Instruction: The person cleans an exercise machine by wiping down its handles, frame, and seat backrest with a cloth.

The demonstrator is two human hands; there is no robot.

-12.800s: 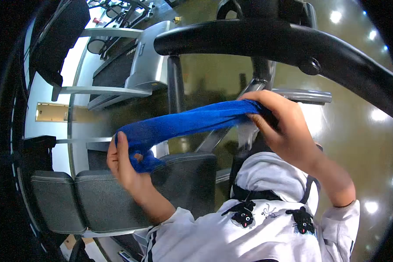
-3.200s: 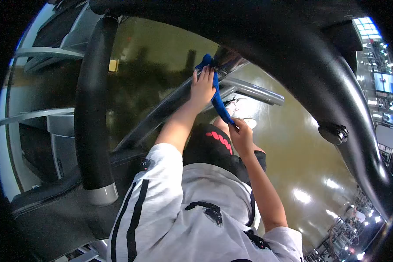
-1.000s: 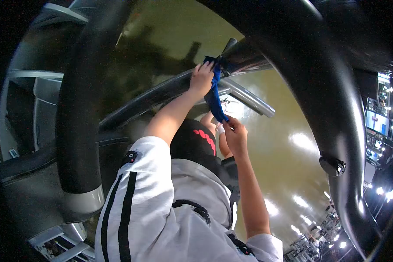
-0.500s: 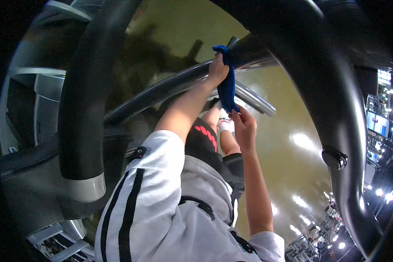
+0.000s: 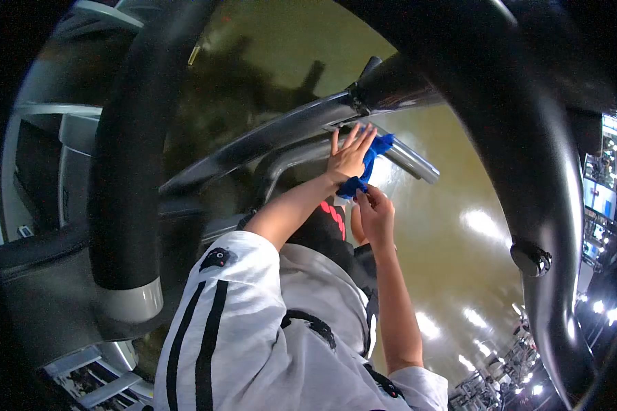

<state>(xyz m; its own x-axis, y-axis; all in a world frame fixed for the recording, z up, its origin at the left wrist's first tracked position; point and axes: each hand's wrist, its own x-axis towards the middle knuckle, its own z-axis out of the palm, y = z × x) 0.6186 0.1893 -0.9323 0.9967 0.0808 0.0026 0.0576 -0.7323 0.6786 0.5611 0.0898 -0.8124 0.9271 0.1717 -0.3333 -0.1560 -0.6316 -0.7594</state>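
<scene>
My left hand (image 5: 347,159) is open, its fingers spread and pointing away from me. Partly behind it is a blue cloth (image 5: 371,161), bunched and hanging beside the palm; whether the palm presses on it I cannot tell. My right hand (image 5: 377,211) is closed in a pinch on the cloth's near end, just below the left wrist. Close behind the cloth's far end runs a grey metal tube (image 5: 410,161) with a cut end. A black frame bar (image 5: 274,130) slants past beyond the left hand.
Thick black curved tubes rise on the left (image 5: 127,171) and right (image 5: 528,151). A round knob (image 5: 530,259) sits on the right tube. A dark padded seat or panel (image 5: 55,294) lies at left. Shiny floor (image 5: 452,274) shows below.
The cloth has come off the black bar and moved toward me, bunching up. My left hand has let go of its far end and spread its fingers; my right hand keeps its pinch.
</scene>
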